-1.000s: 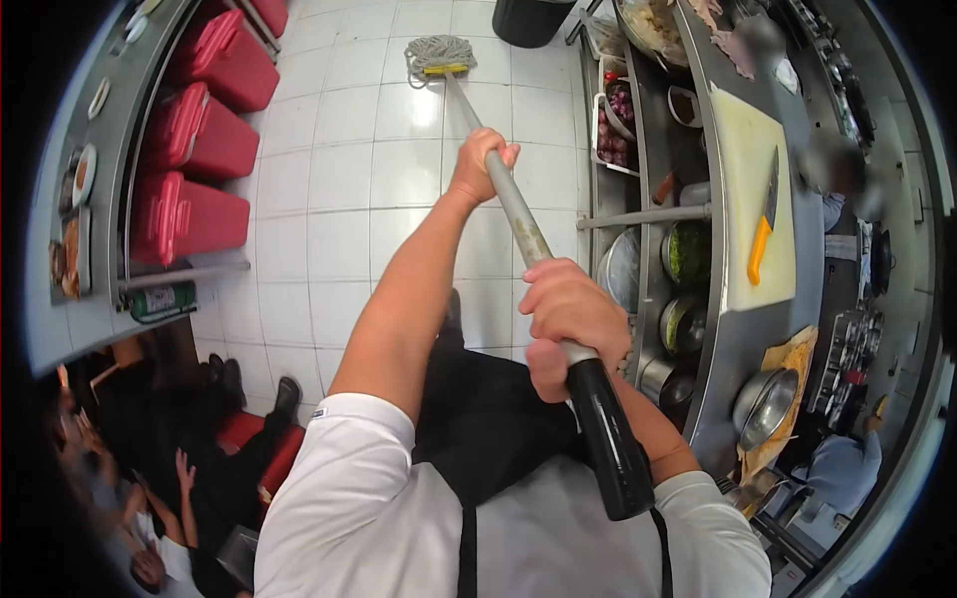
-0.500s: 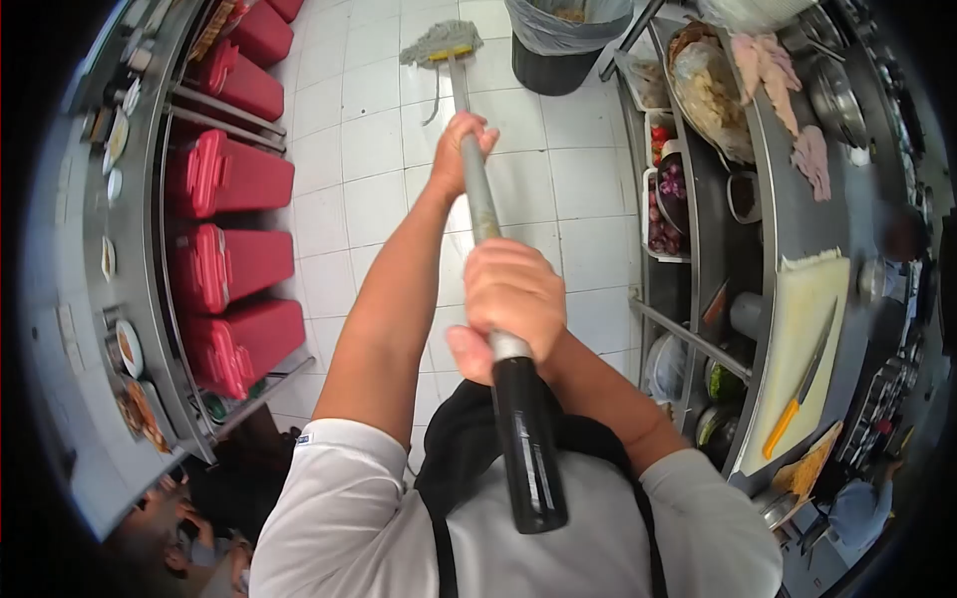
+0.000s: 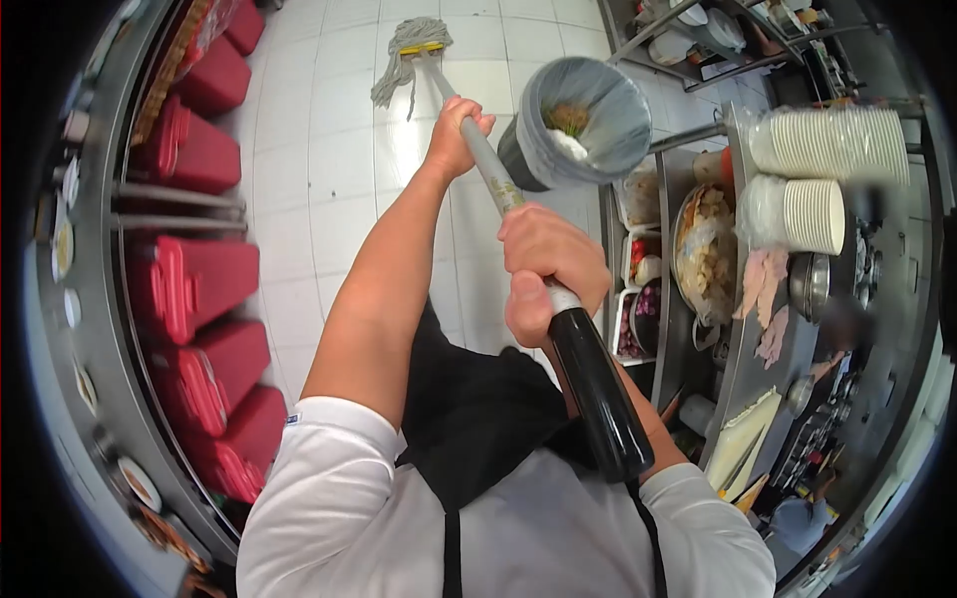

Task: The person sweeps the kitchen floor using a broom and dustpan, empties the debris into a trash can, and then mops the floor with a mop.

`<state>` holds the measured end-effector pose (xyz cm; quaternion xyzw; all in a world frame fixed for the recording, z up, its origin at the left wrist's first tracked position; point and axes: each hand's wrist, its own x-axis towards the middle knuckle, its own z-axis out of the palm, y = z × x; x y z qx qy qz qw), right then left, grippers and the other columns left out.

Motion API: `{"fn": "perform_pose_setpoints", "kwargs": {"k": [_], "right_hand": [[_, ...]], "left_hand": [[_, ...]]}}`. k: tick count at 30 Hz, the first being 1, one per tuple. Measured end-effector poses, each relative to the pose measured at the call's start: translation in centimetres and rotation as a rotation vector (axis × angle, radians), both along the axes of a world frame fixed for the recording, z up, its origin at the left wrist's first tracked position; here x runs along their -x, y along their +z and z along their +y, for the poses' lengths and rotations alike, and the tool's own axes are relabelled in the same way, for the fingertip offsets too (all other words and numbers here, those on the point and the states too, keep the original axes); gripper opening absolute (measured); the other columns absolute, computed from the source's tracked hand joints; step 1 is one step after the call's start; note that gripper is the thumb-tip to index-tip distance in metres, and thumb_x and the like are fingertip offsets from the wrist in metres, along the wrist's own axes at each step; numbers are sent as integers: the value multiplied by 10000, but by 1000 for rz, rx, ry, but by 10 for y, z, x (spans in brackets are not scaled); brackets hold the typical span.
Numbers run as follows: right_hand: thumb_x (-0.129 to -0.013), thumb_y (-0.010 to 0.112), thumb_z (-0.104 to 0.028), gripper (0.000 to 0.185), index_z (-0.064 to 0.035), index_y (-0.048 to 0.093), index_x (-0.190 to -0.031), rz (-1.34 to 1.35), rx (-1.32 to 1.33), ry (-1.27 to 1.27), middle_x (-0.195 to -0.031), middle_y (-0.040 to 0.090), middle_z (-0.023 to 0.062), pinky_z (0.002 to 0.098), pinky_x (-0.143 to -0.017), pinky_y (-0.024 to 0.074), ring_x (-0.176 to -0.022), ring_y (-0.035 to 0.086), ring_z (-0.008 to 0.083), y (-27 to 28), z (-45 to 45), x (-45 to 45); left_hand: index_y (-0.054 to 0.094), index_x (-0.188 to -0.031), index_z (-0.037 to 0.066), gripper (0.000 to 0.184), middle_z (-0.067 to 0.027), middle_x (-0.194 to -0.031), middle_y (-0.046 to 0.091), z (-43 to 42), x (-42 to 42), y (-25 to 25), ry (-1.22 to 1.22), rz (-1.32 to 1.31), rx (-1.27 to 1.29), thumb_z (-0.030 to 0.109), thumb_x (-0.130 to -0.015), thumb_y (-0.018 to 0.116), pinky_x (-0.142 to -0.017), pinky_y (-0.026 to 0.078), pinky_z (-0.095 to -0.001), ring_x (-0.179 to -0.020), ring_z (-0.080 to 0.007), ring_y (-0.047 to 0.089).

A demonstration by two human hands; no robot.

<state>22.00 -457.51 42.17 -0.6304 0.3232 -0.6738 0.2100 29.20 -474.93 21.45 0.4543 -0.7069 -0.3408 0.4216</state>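
Observation:
A mop [image 3: 482, 159] slants from my body out toward the far floor, its grey shaft ending in a yellow clamp. The grey string mop head [image 3: 419, 42] rests on the white tiles, strands spread to the left. My left hand [image 3: 459, 135] is wrapped round the shaft far from my body. Nearer to me, my right hand [image 3: 556, 261] grips the shaft just beyond its black handle end [image 3: 603, 399]. The tip of that black end points back toward my right side.
A lined trash bin [image 3: 588, 120] with waste inside stands right of the shaft. Red lidded bins [image 3: 204, 284] line the left under a steel counter. On the right, shelves hold food trays, and stacked white containers [image 3: 827, 145] sit on the counter [image 3: 733, 349].
I have moved forward: the trash bin, counters and red bins now appear closer. The mop head has shifted slightly left in view, and the black handle end has swung right.

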Motion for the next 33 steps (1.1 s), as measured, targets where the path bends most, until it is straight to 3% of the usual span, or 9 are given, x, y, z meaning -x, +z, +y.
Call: {"fn": "perform_pose_setpoints", "kwargs": {"k": [2, 8, 9, 12, 13, 17, 20, 24, 33], "right_hand": [[-805, 544, -148, 238, -21, 457, -624, 30, -20, -6, -538, 450, 52, 371, -560, 465, -472, 435, 188, 3, -52, -1], [-618, 611, -93, 229, -68, 394, -549, -29, -4, -38, -513, 378, 53, 319, -455, 334, -448, 398, 224, 1, -197, -7], [-607, 617, -96, 229, -71, 397, -548, -31, 4, -27, -512, 380, 49, 317, -451, 324, -445, 397, 219, -2, -223, -7], [-583, 642, -111, 240, -91, 407, -541, -38, 37, 2, -508, 392, 29, 314, -447, 306, -435, 401, 210, -16, -301, -2], [-579, 646, -114, 244, -94, 406, -541, -38, 50, 11, -508, 393, 27, 314, -449, 308, -436, 404, 211, -22, -328, -1], [-559, 668, -129, 256, -112, 412, -540, -80, 21, 48, -516, 410, 20, 320, -459, 321, -443, 416, 219, -26, -433, 1], [-548, 656, -114, 240, -105, 416, -539, -72, 7, 80, -516, 406, 22, 322, -459, 311, -442, 401, 219, -20, -505, 16], [-557, 622, -88, 222, -84, 402, -525, -74, -18, 74, -503, 377, 34, 318, -448, 287, -431, 364, 212, -14, -595, 39], [-614, 590, -61, 190, -54, 413, -545, -73, 1, -31, -522, 399, 61, 329, -485, 391, -457, 407, 231, -27, -837, 81]], "left_hand": [[545, -802, 8, 235, -90, -813, 511, -57, -5, 2, -46, -28, 16, 182, -810, 703, -736, 453, -330, -759, -238, 513], [501, -745, 40, 262, -130, -911, 595, -201, -13, 6, -115, -78, -63, 183, -814, 709, -886, 442, -363, -890, -285, 559], [473, -720, 54, 285, -157, -984, 616, -226, -13, 8, -131, -67, -135, 177, -813, 712, -985, 402, -388, -974, -317, 557], [513, -766, 34, 240, -119, -924, 566, -305, -13, -2, -135, -88, -90, 176, -797, 704, -865, 453, -342, -940, -314, 550], [498, -761, 41, 253, -113, -1001, 588, -332, -14, -6, -126, -142, -68, 180, -802, 705, -944, 426, -357, -1078, -334, 540], [467, -729, 56, 282, -125, -1050, 596, -439, -14, -20, -106, -69, -127, 170, -803, 713, -1013, 385, -404, -1179, -355, 497], [462, -723, 61, 282, -132, -1068, 592, -508, -5, -13, -121, -52, -176, 155, -802, 715, -1037, 362, -404, -1158, -360, 503], [439, -712, 75, 285, -135, -1002, 593, -596, 20, -15, -53, -41, -67, 77, -814, 705, -1006, 373, -389, -1019, -261, 545], [480, -736, 51, 257, -143, -1030, 583, -851, 67, -35, -106, -38, -30, 123, -774, 724, -1025, 371, -403, -1029, -324, 523]]}}
